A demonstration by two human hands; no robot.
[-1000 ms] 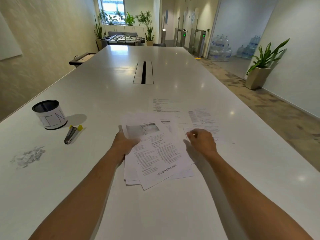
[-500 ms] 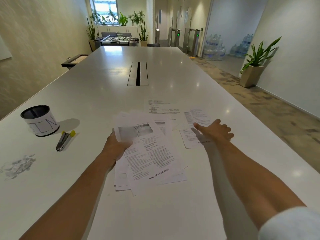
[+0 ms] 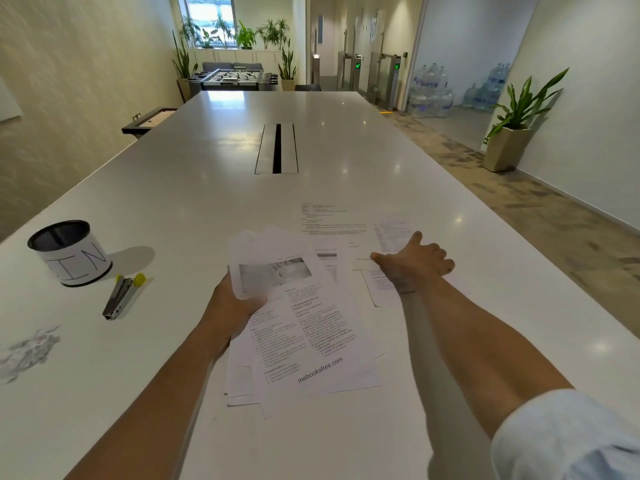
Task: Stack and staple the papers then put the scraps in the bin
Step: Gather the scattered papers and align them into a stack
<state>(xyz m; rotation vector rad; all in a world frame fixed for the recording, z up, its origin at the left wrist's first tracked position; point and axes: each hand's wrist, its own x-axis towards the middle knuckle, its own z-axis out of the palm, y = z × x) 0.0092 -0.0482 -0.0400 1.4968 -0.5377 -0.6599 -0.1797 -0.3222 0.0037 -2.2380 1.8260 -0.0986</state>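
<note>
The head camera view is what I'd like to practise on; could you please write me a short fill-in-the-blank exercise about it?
1. The left hand grips the stack of papers at its ____ edge.
2. The right hand rests palm-down on a loose ____.
3. The stapler lies right beside the black ____ with a white label.
4. The paper scraps lie near the table's ____ edge.

Missing words: left; sheet; bin; left

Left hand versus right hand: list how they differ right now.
The left hand curls around the edge of the paper pile, thumb hidden beneath; the right hand lies palm-down on a loose sheet. The left hand sits nearer the person; the right hand reaches farther out. Both touch printed paper on the white table.
</note>
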